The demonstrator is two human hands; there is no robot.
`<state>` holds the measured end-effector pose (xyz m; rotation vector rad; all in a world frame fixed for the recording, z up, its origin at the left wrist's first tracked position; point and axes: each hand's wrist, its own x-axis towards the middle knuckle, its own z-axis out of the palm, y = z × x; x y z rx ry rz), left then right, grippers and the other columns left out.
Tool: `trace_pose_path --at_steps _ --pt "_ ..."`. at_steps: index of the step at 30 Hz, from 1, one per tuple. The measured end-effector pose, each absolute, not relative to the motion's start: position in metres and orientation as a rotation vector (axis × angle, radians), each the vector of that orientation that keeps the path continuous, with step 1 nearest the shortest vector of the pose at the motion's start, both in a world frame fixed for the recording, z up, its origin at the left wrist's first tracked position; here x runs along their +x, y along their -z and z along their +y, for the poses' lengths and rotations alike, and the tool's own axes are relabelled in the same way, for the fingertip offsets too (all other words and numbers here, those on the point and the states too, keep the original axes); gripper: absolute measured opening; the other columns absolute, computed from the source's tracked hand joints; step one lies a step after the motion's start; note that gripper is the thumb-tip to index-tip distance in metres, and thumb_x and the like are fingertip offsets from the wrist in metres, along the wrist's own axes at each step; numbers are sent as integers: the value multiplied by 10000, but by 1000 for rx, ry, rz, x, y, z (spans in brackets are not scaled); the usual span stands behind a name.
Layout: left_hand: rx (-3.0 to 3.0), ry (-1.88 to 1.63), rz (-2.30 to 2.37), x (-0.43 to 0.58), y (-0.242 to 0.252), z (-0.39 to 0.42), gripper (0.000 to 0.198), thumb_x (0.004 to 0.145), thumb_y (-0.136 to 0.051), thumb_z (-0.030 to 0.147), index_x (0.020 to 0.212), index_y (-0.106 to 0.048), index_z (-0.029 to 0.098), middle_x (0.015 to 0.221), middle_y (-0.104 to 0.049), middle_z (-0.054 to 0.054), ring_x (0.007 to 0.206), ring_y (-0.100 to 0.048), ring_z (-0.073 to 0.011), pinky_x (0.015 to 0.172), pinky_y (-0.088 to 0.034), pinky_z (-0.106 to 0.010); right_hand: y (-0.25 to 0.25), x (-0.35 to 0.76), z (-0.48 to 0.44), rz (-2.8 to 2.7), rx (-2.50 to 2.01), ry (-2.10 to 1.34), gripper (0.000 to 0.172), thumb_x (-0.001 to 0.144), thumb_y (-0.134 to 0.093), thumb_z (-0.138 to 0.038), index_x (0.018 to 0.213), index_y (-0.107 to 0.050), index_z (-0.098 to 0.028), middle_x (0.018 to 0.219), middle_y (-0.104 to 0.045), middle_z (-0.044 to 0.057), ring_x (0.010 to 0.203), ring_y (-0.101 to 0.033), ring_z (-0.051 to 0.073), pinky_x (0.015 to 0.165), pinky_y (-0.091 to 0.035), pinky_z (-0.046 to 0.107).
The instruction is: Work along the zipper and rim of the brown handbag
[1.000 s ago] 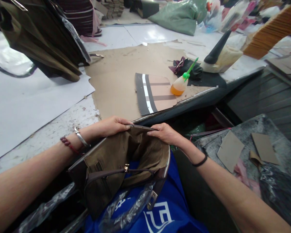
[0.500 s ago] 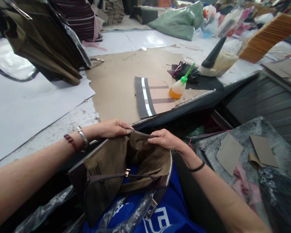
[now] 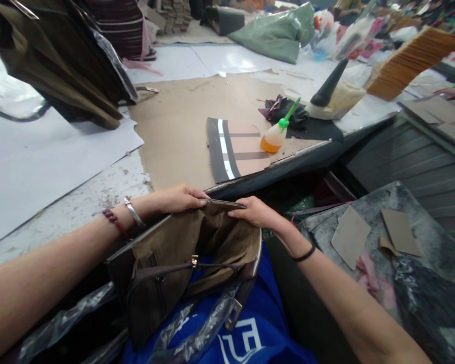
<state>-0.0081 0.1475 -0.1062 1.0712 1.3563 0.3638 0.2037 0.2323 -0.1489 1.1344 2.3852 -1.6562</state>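
Note:
An olive-brown canvas bag with dark brown straps lies on my lap, its mouth held wide. My left hand is closed on the far rim of the bag at its left. My right hand pinches the same rim a little to the right. Clear plastic wrap lies crumpled under the bag, over blue cloth.
On the table's brown cardboard lie a striped panel and a glue bottle with a green nozzle. More bags pile up at the far left. Cardboard scraps rest on a grey surface at right.
Both hands keep their hold on the bag's rim; the rim looks pulled straighter and flatter than before. The view has shifted slightly.

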Motion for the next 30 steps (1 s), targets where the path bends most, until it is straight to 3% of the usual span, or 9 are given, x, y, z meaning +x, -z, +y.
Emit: trace_pose_path --at_steps 12,15,19,25,30 --pt "1153 -344 1386 -7 108 147 410 667 -508 390 977 -608 140 874 -650 -37 767 -572 -196 679 -445 -255 151 202 235 2519 1061 1387 207 674 -611 -355 693 -593 -150 590 -539 -25 606 -506 123 496 -337 191" --pt "1188 -352 1359 -6 112 149 387 675 -503 378 970 -615 155 861 -648 -26 755 -569 -186 659 -439 -242 148 206 231 2721 1031 1244 197 684 -621 -326 800 -575 -173 680 -563 -24 645 -517 127 559 -373 211" --pt "1205 -374 1348 -6 118 152 367 673 -507 363 974 -619 184 828 -647 -3 714 -559 -166 618 -427 -221 138 207 225 3186 893 942 354 660 -671 -284 947 -496 -173 899 -525 38 847 -485 171 747 -400 275" --pt "1201 -374 1360 -5 118 153 356 665 -508 350 964 -626 195 802 -644 7 661 -539 -141 593 -415 -205 129 201 222 3377 626 577 76 794 -522 -187 869 -533 -189 879 -492 48 851 -442 169 757 -393 271" --pt "1246 -363 1397 -6 121 154 346 674 -498 351 954 -632 199 856 -646 0 731 -550 -161 639 -418 -218 128 201 221 3404 563 341 77 829 -471 -219 833 -532 -173 849 -504 59 823 -429 179 732 -383 285"
